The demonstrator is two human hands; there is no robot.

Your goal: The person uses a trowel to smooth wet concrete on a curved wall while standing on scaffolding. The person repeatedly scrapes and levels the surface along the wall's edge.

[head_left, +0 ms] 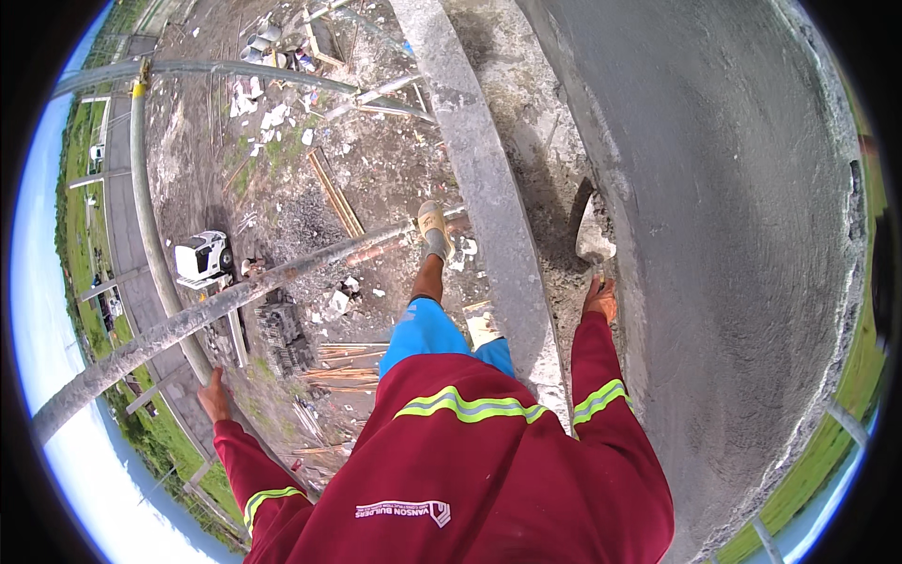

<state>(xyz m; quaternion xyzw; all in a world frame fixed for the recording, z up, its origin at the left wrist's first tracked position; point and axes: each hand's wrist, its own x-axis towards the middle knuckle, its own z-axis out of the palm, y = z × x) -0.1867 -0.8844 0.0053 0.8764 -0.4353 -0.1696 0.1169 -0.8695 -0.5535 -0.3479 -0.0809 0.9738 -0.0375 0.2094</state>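
My left hand (214, 395) is wrapped round a long grey scaffold pole (162, 254) at the left. My right hand (601, 299) is closed on a trowel (596, 233), with the handle hidden in the fingers. Its blade, smeared with pale grey mortar, points away from me and lies low beside the foot of a plastered wall (733, 235). Beneath it runs a rough concrete ledge (526, 113) with crumbs of mortar. The wall face is smooth, grey and damp-looking.
One foot in a tan shoe (432, 221) rests on a crossing scaffold pole (254, 287). A narrow concrete-smeared plank (479, 160) runs beside the ledge. Far below lie rubble, timber strips (336, 193) and a small white vehicle (202, 258).
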